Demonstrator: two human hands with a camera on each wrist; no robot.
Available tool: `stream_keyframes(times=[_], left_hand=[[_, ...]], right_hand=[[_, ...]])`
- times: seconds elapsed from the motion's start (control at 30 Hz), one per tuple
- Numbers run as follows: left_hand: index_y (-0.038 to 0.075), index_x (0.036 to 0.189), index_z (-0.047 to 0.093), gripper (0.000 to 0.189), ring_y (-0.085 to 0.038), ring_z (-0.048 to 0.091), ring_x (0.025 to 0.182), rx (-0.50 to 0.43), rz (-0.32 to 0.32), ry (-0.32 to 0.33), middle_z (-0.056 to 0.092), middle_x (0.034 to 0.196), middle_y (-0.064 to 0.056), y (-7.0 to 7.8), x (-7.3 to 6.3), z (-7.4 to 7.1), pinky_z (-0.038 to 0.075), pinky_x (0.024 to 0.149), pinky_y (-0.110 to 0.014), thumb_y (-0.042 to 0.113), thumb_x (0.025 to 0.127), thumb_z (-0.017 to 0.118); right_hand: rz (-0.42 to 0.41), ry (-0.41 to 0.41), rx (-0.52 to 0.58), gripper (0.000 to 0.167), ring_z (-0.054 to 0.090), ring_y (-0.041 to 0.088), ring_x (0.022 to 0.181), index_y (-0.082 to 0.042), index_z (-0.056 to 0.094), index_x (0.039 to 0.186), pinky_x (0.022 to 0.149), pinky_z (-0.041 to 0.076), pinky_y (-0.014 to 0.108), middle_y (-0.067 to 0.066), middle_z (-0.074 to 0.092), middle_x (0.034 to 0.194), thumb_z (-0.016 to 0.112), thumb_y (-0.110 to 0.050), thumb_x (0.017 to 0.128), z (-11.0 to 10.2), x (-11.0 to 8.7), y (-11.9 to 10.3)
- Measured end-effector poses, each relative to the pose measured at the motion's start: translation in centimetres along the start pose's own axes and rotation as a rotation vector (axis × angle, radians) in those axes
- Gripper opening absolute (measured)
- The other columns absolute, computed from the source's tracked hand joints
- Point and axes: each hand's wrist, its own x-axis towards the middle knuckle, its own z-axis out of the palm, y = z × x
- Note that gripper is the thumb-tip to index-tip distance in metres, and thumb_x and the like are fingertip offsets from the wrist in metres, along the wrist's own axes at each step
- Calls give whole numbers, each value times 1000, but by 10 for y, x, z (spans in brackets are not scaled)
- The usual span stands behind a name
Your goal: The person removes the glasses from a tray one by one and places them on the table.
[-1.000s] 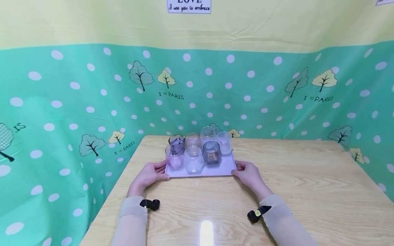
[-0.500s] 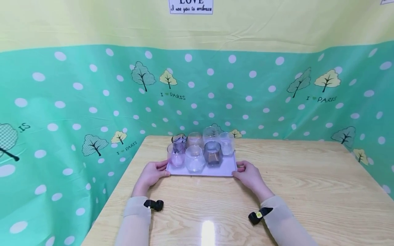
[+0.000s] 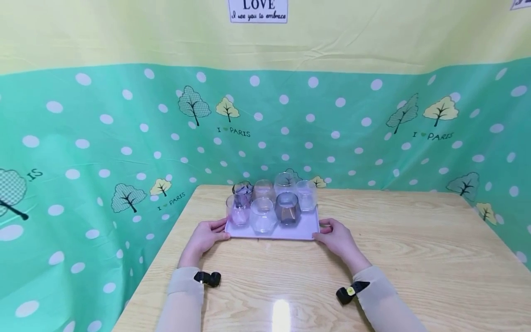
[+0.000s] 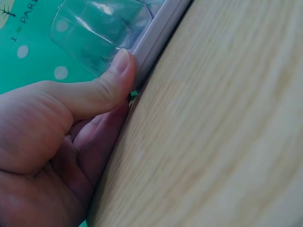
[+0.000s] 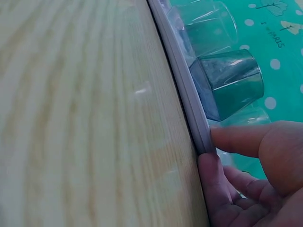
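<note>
A pale lilac tray [image 3: 307, 232] lies at the far side of the wooden table, with several drinking glasses standing on it. My left hand [image 3: 205, 237] holds its left front corner; in the left wrist view the thumb [image 4: 122, 61] presses the rim. At the right front corner my right hand [image 3: 337, 237] grips the tray, thumb [image 5: 239, 138] on the rim and a finger below. Along the front stand a pinkish glass [image 3: 238, 216], a clear glass [image 3: 263, 220] and a smoky grey glass [image 3: 288, 211]. Behind them are more glasses, including a dark-patterned one [image 3: 242, 188], partly hidden.
A green and yellow printed cloth [image 3: 282, 110] hangs right behind the table's far edge, close to the rear glasses. The wooden table [image 3: 415, 240] stretches to the right and toward me. Each sleeve carries a black wrist camera [image 3: 209, 278].
Both hands keep their hold on the tray, and the glasses keep their places on it. The head view has shifted a little, and the left forearm has edged slightly right.
</note>
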Motion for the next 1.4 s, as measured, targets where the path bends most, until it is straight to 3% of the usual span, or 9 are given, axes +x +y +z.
stream_keyframes(times=[0.27,0.63,0.93,1.17,1.4], left_hand=[[2,144,65,61,-32,55,140,-8,4,-1,70,135,-14,-1,1,1,28,127,-52,9,88,88],[2,144,65,62,-34,51,144,-12,-16,2,69,137,-13,-5,-2,4,25,128,-54,12,87,89],[4,144,66,63,-33,52,144,10,-9,-3,70,136,-11,-7,2,2,27,127,-54,14,87,90],[5,145,65,63,-32,51,144,-15,-6,-6,69,137,-11,-4,1,0,27,128,-52,12,88,89],[-1,144,64,62,-35,54,141,-46,10,-11,68,137,-16,-1,-3,-1,29,127,-51,7,87,88]], right_hand=[[27,-27,25,58,68,23,93,1,61,143,84,56,38,13,72,109,83,-21,94,-2,0,-1],[32,-35,44,57,67,24,98,1,61,145,83,59,35,13,70,113,81,-20,96,0,5,5],[29,-32,33,56,67,26,102,0,61,145,91,57,41,13,72,115,79,-21,97,0,5,6],[23,-51,111,56,71,21,91,4,59,145,80,62,32,16,72,112,79,-16,96,-1,6,5],[42,-104,235,61,73,23,94,8,51,149,83,66,34,25,70,120,77,-11,98,-6,10,3]])
